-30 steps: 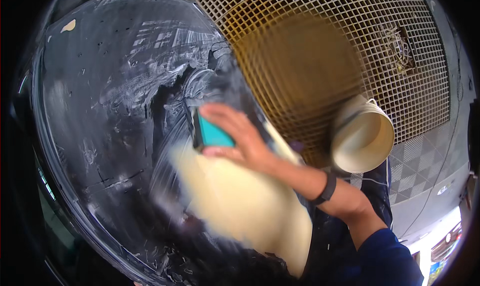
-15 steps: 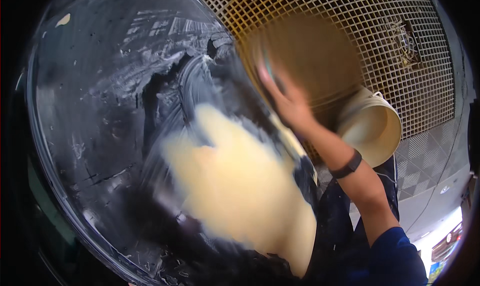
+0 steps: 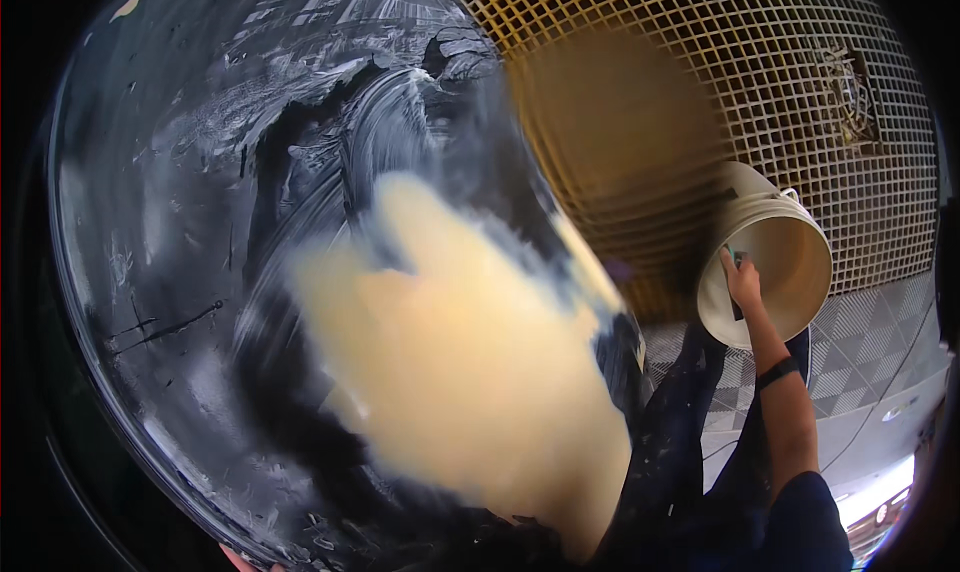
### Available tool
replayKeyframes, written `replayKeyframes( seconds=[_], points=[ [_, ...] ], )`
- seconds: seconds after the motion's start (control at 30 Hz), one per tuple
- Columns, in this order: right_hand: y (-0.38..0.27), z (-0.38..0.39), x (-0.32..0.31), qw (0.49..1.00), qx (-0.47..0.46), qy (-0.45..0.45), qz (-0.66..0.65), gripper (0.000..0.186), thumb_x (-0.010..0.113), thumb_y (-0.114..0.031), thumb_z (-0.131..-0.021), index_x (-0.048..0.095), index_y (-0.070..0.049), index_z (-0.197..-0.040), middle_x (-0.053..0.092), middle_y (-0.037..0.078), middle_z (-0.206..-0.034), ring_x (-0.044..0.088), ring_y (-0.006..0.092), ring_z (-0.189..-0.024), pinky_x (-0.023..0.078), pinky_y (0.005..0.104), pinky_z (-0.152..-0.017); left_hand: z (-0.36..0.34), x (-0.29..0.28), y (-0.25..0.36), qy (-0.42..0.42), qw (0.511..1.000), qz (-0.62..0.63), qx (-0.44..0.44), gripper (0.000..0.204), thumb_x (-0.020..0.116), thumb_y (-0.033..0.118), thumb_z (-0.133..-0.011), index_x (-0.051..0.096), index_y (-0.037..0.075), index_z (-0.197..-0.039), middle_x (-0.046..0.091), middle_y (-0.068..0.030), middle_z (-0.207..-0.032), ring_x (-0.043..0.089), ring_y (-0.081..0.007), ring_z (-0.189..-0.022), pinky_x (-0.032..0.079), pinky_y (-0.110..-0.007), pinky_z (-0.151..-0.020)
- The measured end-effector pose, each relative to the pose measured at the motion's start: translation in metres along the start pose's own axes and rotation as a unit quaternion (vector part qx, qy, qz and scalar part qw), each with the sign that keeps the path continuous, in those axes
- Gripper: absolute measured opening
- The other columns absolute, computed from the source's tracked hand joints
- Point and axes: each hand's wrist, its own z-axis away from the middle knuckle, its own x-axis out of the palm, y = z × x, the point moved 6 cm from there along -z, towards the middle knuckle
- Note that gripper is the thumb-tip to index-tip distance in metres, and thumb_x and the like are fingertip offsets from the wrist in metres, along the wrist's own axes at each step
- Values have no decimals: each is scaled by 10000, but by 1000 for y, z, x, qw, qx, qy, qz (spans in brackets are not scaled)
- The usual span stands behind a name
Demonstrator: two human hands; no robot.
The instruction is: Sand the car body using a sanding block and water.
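A large dark, glossy curved panel (image 3: pixel 140 202) fills the left side, streaked with whitish wet smears. A cream patch of what looks like filler (image 3: pixel 470 362) covers its near right part. To the right, my right hand (image 3: pixel 741 282) is closed on a dark flat block (image 3: pixel 738 300) with a bit of teal at its upper end. Both are at the mouth of a cream bucket (image 3: pixel 812 234), within its rim. At the lower left edge of the picture, only a sliver of my left hand (image 3: pixel 240 560) shows by the panel's rim; its fingers are mostly hidden.
Behind the bucket lies a floor grating (image 3: pixel 790 72), partly covered by a blurred brown area. A small tangle of debris (image 3: pixel 852 97) sits on it at far right. Patterned tiles (image 3: pixel 850 347) and a thin cable run along the right. My dark-trousered legs (image 3: pixel 680 412) stand beside the panel.
My right hand has moved from the panel's right edge down and to the right, into the bucket's mouth, still gripping the block. A bit of my left hand shows more at lower left.
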Motion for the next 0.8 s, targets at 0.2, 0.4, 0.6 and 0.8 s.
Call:
replayKeyframes(
  seconds=[0.2,0.4,0.6,0.8],
  points=[
    [161,-176,68,942,-110,-118,294,612,519,-533,-960,634,45,-1125,639,358,-1111,607,518,-1067,472,545,-950,2,11,-16,24,997,64,-44,812,635,670,-864,421,75,-1374,166,-317,-1602,205,-486,-1471,206,-648,-1163],
    [1,-7,45,994,-8,76,-82,734,536,-632,-949,587,48,-1222,634,354,-1152,600,489,-1144,466,492,-978,-5,-12,7,-15,999,-43,-6,823,616,669,-885,435,26,-1366,216,-352,-1570,274,-506,-1438,281,-621,-1142],
    [-240,160,-58,946,-233,45,-221,572,682,-349,-953,526,35,-1348,628,252,-1202,630,339,-1102,479,412,-953,0,-11,-2,-1,999,38,6,803,704,567,-871,469,-6,-1381,229,-347,-1571,274,-512,-1438,284,-608,-1142],
    [-481,153,-14,828,-434,140,-327,638,747,-380,-876,566,79,-1281,621,241,-1144,592,401,-1036,481,456,-905,-7,-3,9,5,997,76,9,751,775,505,-834,524,29,-1358,223,-318,-1589,298,-499,-1432,302,-591,-1136]
  ],
)
